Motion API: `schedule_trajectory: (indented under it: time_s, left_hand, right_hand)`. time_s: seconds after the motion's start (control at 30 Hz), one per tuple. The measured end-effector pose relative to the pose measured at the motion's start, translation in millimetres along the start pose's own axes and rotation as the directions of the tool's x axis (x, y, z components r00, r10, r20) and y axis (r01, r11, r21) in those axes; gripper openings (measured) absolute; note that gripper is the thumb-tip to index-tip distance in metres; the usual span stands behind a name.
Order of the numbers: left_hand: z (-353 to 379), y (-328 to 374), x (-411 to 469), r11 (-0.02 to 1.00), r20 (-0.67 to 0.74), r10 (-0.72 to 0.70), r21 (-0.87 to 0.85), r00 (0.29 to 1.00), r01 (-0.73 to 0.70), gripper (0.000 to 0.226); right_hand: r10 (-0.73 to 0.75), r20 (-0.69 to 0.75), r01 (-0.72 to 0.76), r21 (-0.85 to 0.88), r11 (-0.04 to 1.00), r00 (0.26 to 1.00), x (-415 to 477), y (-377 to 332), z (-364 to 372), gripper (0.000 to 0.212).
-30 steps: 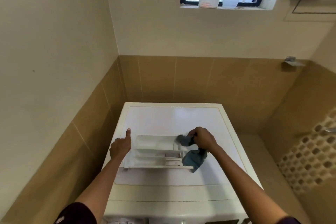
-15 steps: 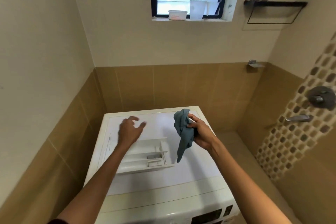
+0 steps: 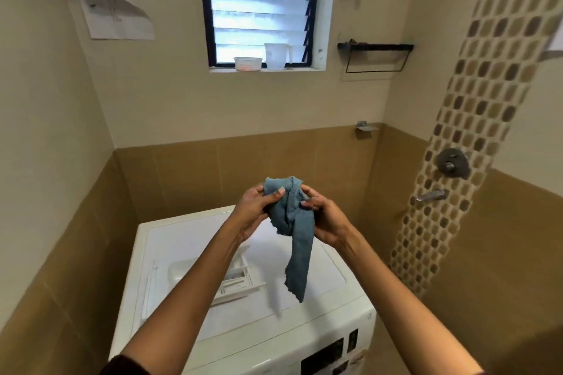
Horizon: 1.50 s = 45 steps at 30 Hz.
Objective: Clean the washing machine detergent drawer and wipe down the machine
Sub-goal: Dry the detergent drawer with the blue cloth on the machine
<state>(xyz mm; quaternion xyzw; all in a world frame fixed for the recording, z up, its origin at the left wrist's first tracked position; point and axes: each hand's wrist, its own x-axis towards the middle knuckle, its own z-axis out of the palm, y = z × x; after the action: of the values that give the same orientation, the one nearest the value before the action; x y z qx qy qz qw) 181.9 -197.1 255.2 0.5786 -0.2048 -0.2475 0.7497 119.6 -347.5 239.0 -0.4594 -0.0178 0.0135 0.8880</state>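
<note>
**Item 1. Cloth** (image 3: 294,222): blue-grey and bunched. We record it raised above the machine, with its upper part gathered between the fingers of both hands. A long tail hangs free below them. We judge it is lifted this way to be refolded, or turned to a fresh face, before more wiping.

**Item 2. Left hand** (image 3: 254,211): its fingers (image 3: 275,196) are curled round the left side of the bunch, with the thumb pressed on the front.

**Item 3. Right hand** (image 3: 329,221): its fingers (image 3: 310,201) are bent inward and pinch the folds on the right side.

**Item 4. Detergent drawer** (image 3: 236,281): white, out of its slot and lying on the machine's top. It sits well below the fingers and nearer to us, partly hidden by the left forearm, and neither hand touches it. We judge it lies there so its compartments can be reached from above.

**Item 5. Washing machine** (image 3: 182,234): white, directly beneath the fingers, with its dark control panel at the near right.
</note>
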Motion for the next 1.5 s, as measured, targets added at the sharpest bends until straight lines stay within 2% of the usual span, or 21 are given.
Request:
schedule_trajectory:
  time_s: [0.13,0.27,0.37,0.47,0.6,0.7,0.77,0.83,0.87,0.97,1.07,1.17,1.2,1.27,1.3,1.37,1.43,1.5]
  left_hand:
    - [15.7,8.9,-4.7,0.993,0.020,0.066,0.100,0.998,-0.068,0.008]
    - [36.6,11.1,-3.7,0.962,-0.029,0.166,0.226,0.986,-0.155,0.010]
    - [50.9,9.7,-0.3,0.920,-0.051,0.224,0.340,0.973,-0.194,0.019]
    - [60.1,10.0,2.2,0.846,-0.056,0.287,0.484,0.956,-0.225,0.021]
    - [73.5,15.0,4.0,0.733,0.002,0.362,0.618,0.932,-0.286,0.039]
    - [85.6,25.7,8.6,0.649,0.111,0.329,0.695,0.938,-0.310,0.034]
    - [91.6,34.8,14.5,0.627,0.185,0.274,0.710,0.944,-0.321,0.029]
    - [96.9,42.8,22.0,0.617,0.274,0.206,0.709,0.939,-0.342,0.017]
    - [101.8,47.1,25.5,0.613,0.304,0.174,0.711,0.937,-0.344,0.014]
    - [121.8,56.6,36.3,0.591,0.361,0.116,0.724,0.925,-0.356,0.010]
    - [135.9,52.3,51.5,0.554,0.341,0.124,0.755,0.932,-0.350,0.015]
    - [141.8,37.2,63.1,0.589,0.226,0.232,0.741,0.946,-0.321,0.023]
    - [143.1,29.1,64.3,0.646,0.161,0.270,0.700,0.949,-0.302,0.025]
    - [145.3,6.8,62.0,0.788,-0.062,0.289,0.583,0.955,-0.200,0.026]
    - [145.4,-8.1,58.7,0.842,-0.193,0.236,0.530,0.953,-0.101,0.027]
    - [144.2,-40.3,47.7,0.918,-0.364,0.003,0.371,0.931,0.142,0.042]
    - [148.9,-68.0,32.3,0.935,-0.343,-0.227,0.184,0.912,0.302,0.060]
    - [157.7,-87.7,24.4,0.942,-0.254,-0.289,0.099,0.923,0.322,0.069]
  right_hand:
    - [-0.075,-0.140,0.058,-0.122,0.991,0.987,-20.7,-5.7,-1.9,0.037]
    - [-0.203,-0.276,0.111,-0.316,0.942,0.940,-36.6,-8.3,-1.6,0.029]
    - [-0.299,-0.351,0.105,-0.478,0.872,0.887,-51.2,-13.4,5.3,0.027]
    - [-0.359,-0.391,0.084,-0.570,0.818,0.847,-57.7,-19.2,2.2,0.026]
    - [-0.353,-0.346,0.056,-0.641,0.766,0.869,-62.5,-31.7,-5.5,0.012]
    - [-0.339,-0.244,0.090,-0.678,0.730,0.909,-61.9,-43.3,-12.3,0.017]
    - [-0.272,-0.186,0.088,-0.653,0.753,0.944,-63.1,-50.5,-20.8,0.019]
    - [-0.176,-0.146,0.044,-0.635,0.771,0.974,-65.7,-57.9,-28.7,0.039]
    - [-0.134,-0.126,0.020,-0.649,0.761,0.983,-67.7,-61.4,-33.0,0.040]
    - [-0.074,-0.081,-0.006,-0.713,0.701,0.994,-73.3,-67.5,-43.3,0.023]
    - [-0.134,-0.075,0.047,-0.683,0.729,0.988,-77.3,-74.7,-58.5,0.021]
    - [-0.180,-0.094,0.083,-0.626,0.776,0.979,-79.0,-85.6,-71.8,0.020]
    - [-0.194,-0.113,0.087,-0.606,0.791,0.974,-79.2,-90.1,-76.5,0.020]
    - [-0.208,-0.171,0.077,-0.565,0.821,0.963,-80.1,-99.8,-83.9,0.014]
    - [-0.205,-0.196,0.067,-0.547,0.835,0.959,-81.0,-104.9,-87.4,0.009]
    - [-0.195,-0.235,0.047,-0.518,0.854,0.952,-82.5,-115.2,-95.9,0.006]
    - [-0.185,-0.273,0.028,-0.493,0.870,0.944,-81.8,-122.8,-107.4,0.008]
    - [-0.197,-0.321,0.014,-0.494,0.869,0.926,-79.0,-127.8,-116.2,0.010]
